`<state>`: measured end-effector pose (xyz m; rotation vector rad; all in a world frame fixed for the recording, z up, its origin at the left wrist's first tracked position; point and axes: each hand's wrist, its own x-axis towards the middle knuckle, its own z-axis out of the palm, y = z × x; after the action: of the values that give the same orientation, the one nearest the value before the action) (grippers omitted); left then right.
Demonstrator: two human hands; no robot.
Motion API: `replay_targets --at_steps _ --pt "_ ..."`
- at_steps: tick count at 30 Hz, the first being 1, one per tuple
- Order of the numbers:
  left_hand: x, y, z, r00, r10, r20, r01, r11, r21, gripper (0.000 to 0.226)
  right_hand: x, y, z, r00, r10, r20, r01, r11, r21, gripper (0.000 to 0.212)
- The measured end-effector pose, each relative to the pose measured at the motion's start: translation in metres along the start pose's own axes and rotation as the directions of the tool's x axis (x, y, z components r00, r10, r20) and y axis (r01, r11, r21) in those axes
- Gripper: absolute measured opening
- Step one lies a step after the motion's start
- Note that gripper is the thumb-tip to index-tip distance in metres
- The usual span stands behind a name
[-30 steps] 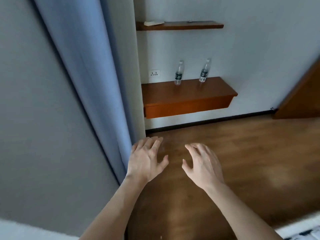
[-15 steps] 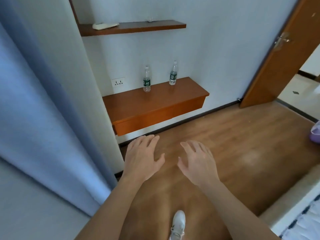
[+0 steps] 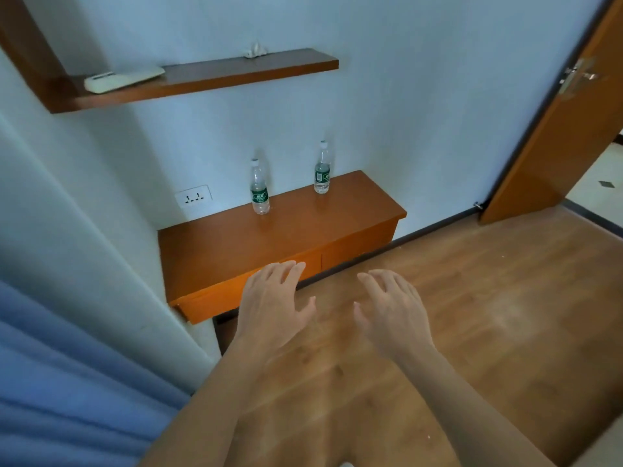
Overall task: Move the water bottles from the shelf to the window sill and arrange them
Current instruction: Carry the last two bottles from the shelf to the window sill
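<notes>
Two clear water bottles with green labels stand upright on a low orange-brown wooden shelf (image 3: 236, 251) fixed to the white wall. The left bottle (image 3: 259, 188) is near the shelf's back middle, the right bottle (image 3: 322, 170) further right by the wall. My left hand (image 3: 273, 305) and my right hand (image 3: 391, 308) are both held out, palms down, fingers relaxed and spread, holding nothing. My left hand's fingertips overlap the shelf's front edge in view; both hands are well short of the bottles. No window sill is in view.
A higher wooden shelf (image 3: 215, 75) carries a white remote-like object (image 3: 121, 79) and a small white item. A wall socket (image 3: 193, 196) sits left of the bottles. A blue curtain (image 3: 60, 399) hangs at lower left. An open orange door (image 3: 573, 129) stands right, above wooden floor (image 3: 505, 298).
The view has swung right and come closer to the shelf, so the bottles look larger. Both hands stay held out and empty. The curtain has slid to the lower left.
</notes>
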<state>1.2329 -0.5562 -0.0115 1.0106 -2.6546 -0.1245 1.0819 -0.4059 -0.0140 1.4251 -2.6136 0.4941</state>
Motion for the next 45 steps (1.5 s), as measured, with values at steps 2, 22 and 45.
replay_targets --at_steps 2,22,45 --pt "0.028 0.004 0.009 1.0 -0.01 0.0 0.01 1.0 0.007 0.062 0.028 0.019 0.006 1.0 -0.009 0.002 0.009 1.0 -0.021 0.052" --pt "0.267 -0.036 0.104 0.993 -0.117 -0.005 0.117 0.993 0.026 0.066 0.299 0.079 0.102 0.995 -0.088 0.048 0.088 0.996 0.009 0.053" --pt "0.412 -0.101 0.18 0.797 -0.595 0.104 0.601 0.799 -0.028 0.063 0.539 0.138 0.216 0.962 -0.164 0.218 0.124 0.975 0.185 0.05"
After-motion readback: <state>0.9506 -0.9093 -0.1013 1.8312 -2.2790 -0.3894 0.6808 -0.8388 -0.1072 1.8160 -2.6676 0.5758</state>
